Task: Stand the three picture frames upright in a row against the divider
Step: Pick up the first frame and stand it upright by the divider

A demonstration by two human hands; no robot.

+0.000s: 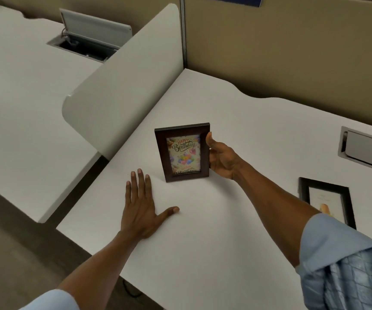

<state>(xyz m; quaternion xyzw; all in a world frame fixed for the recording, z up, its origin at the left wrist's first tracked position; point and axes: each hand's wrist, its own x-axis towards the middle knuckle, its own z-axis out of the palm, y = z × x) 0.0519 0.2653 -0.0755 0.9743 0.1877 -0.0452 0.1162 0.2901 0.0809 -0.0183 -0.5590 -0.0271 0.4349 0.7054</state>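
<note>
A dark brown picture frame with a "Happy Birthday" card stands upright on the white desk, its face toward me. My right hand grips its right edge, thumb on the front near the top. The frame stands apart from the cream divider, which runs along the desk's left side. My left hand lies flat on the desk with fingers spread, just left of and nearer to me than the frame. A black picture frame lies flat at the right, partly hidden by my right sleeve. No third frame is in view.
A closed grey cable hatch is set into the desk at the far right. Beyond the divider, a neighbouring desk has an open cable hatch. A tan partition wall backs the desk. A gap to the floor shows at the lower left.
</note>
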